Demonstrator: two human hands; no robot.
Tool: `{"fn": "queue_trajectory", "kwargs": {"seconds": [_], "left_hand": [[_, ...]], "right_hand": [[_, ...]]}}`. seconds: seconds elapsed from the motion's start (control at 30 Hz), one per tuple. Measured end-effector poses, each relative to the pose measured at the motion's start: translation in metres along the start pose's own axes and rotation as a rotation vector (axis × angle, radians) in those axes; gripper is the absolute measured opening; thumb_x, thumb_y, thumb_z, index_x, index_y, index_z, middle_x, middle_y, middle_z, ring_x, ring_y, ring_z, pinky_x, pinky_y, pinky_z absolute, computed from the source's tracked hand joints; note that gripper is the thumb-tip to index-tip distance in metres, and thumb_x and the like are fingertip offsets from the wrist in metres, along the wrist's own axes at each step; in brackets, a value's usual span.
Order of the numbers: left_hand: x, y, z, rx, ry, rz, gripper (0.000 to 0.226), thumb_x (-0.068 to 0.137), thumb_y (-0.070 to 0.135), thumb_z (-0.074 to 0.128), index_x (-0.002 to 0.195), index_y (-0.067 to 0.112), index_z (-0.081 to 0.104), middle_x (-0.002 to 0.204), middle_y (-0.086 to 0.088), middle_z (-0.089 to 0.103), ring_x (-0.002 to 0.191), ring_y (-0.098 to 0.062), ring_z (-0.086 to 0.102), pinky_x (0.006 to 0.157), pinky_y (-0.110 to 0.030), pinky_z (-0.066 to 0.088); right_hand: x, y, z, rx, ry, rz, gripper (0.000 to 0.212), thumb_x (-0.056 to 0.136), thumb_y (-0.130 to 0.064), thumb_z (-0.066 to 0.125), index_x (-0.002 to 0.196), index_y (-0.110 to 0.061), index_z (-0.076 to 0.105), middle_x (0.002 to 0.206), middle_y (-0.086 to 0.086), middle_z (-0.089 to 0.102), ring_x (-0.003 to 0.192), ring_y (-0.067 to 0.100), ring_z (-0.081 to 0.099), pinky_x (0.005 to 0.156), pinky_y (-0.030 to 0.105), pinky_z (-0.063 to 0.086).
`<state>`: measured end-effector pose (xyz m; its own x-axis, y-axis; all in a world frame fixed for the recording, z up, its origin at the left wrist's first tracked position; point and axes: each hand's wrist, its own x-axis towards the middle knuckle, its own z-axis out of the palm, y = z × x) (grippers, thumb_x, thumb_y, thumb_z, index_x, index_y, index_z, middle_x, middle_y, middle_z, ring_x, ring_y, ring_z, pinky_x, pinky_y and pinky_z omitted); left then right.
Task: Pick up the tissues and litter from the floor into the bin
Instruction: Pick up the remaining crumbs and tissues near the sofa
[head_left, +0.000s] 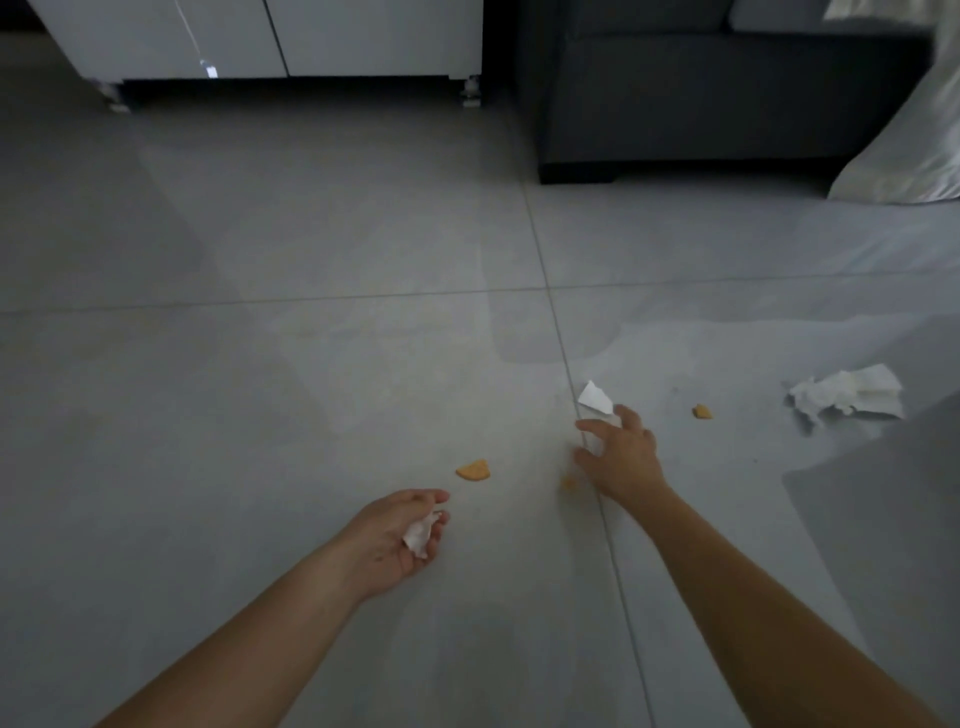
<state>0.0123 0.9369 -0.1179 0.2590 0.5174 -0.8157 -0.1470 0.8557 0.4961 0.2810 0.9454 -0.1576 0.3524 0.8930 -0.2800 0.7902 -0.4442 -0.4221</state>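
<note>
My left hand (402, 540) is curled around a small crumpled tissue (420, 532) low over the grey tiled floor. Just beyond its fingertips lies an orange crisp (473, 470). My right hand (621, 454) reaches forward with fingers around a white piece of tissue (595, 399) that sticks up past the fingers. A small orange crumb (569, 483) lies blurred by my right wrist. Another orange crisp (702, 412) lies to the right of that hand. Farther right sits a larger crumpled tissue pile (852, 396). No bin is in view.
A white cabinet on small feet (270, 41) stands at the back left. A dark sofa (717, 93) stands at the back right, with a pale cloth (914, 135) hanging at the far right edge. A dark shadowed patch (883, 493) covers the floor at right.
</note>
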Motion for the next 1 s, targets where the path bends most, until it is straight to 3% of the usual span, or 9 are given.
{"fn": "queue_trajectory", "kwargs": {"seconds": [0.13, 0.27, 0.4, 0.57, 0.63, 0.7, 0.8, 0.9, 1.0], "left_hand": [[0.009, 0.004, 0.0, 0.058, 0.068, 0.057, 0.013, 0.094, 0.01, 0.046, 0.091, 0.008, 0.058, 0.075, -0.01, 0.054, 0.058, -0.016, 0.047, 0.038, -0.015, 0.042], [0.021, 0.009, 0.002, 0.046, 0.131, 0.066, 0.016, 0.093, 0.015, 0.049, 0.081, 0.008, 0.057, 0.071, -0.008, 0.052, 0.049, -0.012, 0.045, 0.035, -0.013, 0.037], [0.037, 0.011, 0.009, 0.0, 0.117, 0.037, 0.024, 0.094, 0.025, 0.047, 0.078, 0.009, 0.056, 0.069, -0.008, 0.051, 0.035, -0.009, 0.05, 0.035, -0.014, 0.036], [0.046, 0.011, 0.017, -0.01, 0.085, 0.123, 0.023, 0.092, 0.023, 0.051, 0.087, 0.005, 0.064, 0.073, -0.011, 0.062, 0.061, -0.017, 0.058, 0.054, -0.022, 0.048], [0.047, 0.008, 0.012, 0.001, 0.231, 0.207, 0.018, 0.093, 0.005, 0.043, 0.086, 0.003, 0.059, 0.068, -0.014, 0.054, 0.056, -0.02, 0.053, 0.042, -0.019, 0.047], [0.049, 0.007, 0.005, 0.02, 0.317, 0.251, 0.022, 0.094, -0.002, 0.033, 0.09, 0.0, 0.055, 0.064, -0.014, 0.048, 0.051, -0.019, 0.048, 0.038, -0.019, 0.039], [0.049, 0.009, 0.001, 0.067, 0.332, 0.251, 0.029, 0.096, 0.0, 0.029, 0.078, 0.004, 0.051, 0.064, -0.01, 0.041, 0.051, -0.017, 0.04, 0.03, -0.011, 0.028], [0.051, 0.008, 0.007, 0.099, 0.281, 0.214, 0.03, 0.096, -0.001, 0.028, 0.076, 0.006, 0.05, 0.065, -0.01, 0.043, 0.05, -0.016, 0.042, 0.031, -0.012, 0.029], [0.053, -0.001, 0.022, 0.075, 0.221, 0.153, 0.028, 0.096, 0.0, 0.033, 0.076, 0.006, 0.052, 0.068, -0.012, 0.049, 0.056, -0.021, 0.048, 0.04, -0.019, 0.035]], "right_hand": [[0.049, 0.012, -0.006, -0.146, -0.071, -0.061, 0.044, 0.083, -0.035, 0.059, 0.126, -0.037, 0.051, 0.157, 0.008, 0.008, 0.139, 0.033, 0.021, 0.111, 0.044, 0.026], [0.059, 0.004, 0.0, -0.294, -0.131, -0.127, 0.038, 0.087, -0.015, 0.046, 0.125, -0.015, 0.049, 0.144, 0.012, 0.035, 0.132, 0.033, 0.034, 0.105, 0.041, 0.033], [0.005, -0.049, 0.016, 0.071, -0.063, -0.323, 0.025, 0.087, -0.001, 0.051, 0.11, 0.003, 0.062, 0.119, 0.023, 0.059, 0.109, 0.033, 0.058, 0.095, 0.03, 0.039], [-0.072, -0.11, 0.049, 0.222, -0.313, -0.732, 0.021, 0.083, -0.008, 0.051, 0.099, -0.001, 0.063, 0.101, 0.021, 0.066, 0.092, 0.033, 0.06, 0.079, 0.037, 0.045], [-0.072, -0.111, 0.053, 0.321, -0.323, -0.667, 0.017, 0.083, -0.007, 0.053, 0.094, -0.004, 0.066, 0.096, 0.018, 0.068, 0.085, 0.029, 0.062, 0.075, 0.033, 0.048], [-0.059, -0.103, 0.055, 0.39, -0.152, -0.456, 0.019, 0.086, -0.013, 0.055, 0.1, -0.01, 0.067, 0.106, 0.012, 0.067, 0.091, 0.025, 0.063, 0.08, 0.035, 0.05], [-0.041, -0.083, 0.063, 0.072, -0.076, -0.302, 0.033, 0.087, -0.019, 0.052, 0.12, -0.019, 0.054, 0.131, 0.005, 0.044, 0.111, 0.026, 0.051, 0.083, 0.036, 0.049], [-0.04, -0.072, 0.067, -0.165, -0.152, -0.338, 0.02, 0.089, -0.015, 0.047, 0.108, -0.014, 0.051, 0.121, 0.008, 0.044, 0.105, 0.029, 0.052, 0.069, 0.033, 0.043], [-0.047, -0.07, 0.064, -0.088, -0.096, -0.345, 0.014, 0.091, -0.017, 0.045, 0.097, -0.008, 0.055, 0.106, 0.012, 0.054, 0.092, 0.032, 0.058, 0.063, 0.034, 0.041]]}}
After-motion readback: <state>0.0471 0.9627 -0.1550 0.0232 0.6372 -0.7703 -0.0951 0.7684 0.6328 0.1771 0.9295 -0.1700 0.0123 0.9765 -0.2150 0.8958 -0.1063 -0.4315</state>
